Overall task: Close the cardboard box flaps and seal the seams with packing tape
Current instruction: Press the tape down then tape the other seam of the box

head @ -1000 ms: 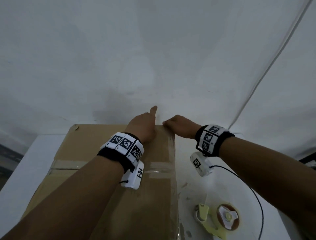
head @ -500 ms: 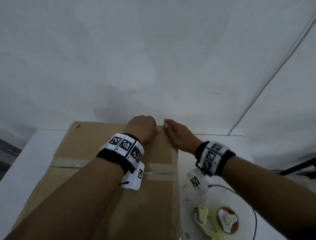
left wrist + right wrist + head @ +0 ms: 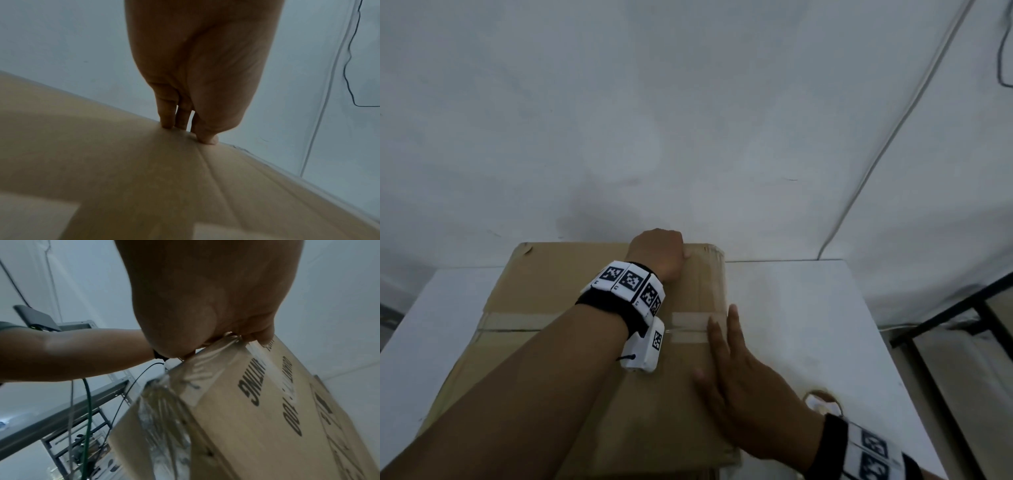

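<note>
The cardboard box (image 3: 571, 284) stands on the white table (image 3: 791, 308) with its flaps down and a tape strip (image 3: 517, 322) across the middle seam. My left hand (image 3: 657, 253) is at the box's far edge: its fingers (image 3: 166, 113) reach straight down over that edge and the thumb rests on top. My right hand (image 3: 722, 346) lies flat with straight fingers along the top's right edge. In the right wrist view, wrinkled clear tape (image 3: 164, 402) runs over that edge and down the printed side of the box (image 3: 267, 418).
A tape dispenser (image 3: 822, 404) lies on the table right of the box, mostly hidden by my right wrist. The wall stands close behind the box, with a white conduit (image 3: 893, 130) on it. A dark metal frame (image 3: 945, 318) is at the right.
My right hand has slid from the far right corner back toward me along the right edge and now lies flat. My left hand stays at the far edge; its pointing finger has dropped.
</note>
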